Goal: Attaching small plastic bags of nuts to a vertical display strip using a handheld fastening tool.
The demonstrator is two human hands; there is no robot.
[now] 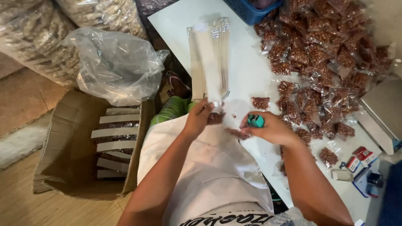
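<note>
My left hand (197, 119) pinches a small clear packet of brown nuts (215, 117) at the near edge of the white table (247, 71). My right hand (268, 127) is closed around a small teal stapler (255, 120), just right of that packet. A strip of long white paper labels (209, 58) lies on the table straight beyond my left hand. One loose nut packet (260, 102) sits just above my right hand.
A heap of filled nut packets (322, 54) covers the table's right side, by a blue basket (251, 10) and a scale (383, 113). Small red-and-white boxes (360, 159) lie near right. A cardboard box (83, 146) with labelled packets sits on the floor left, under clear plastic bags (115, 62).
</note>
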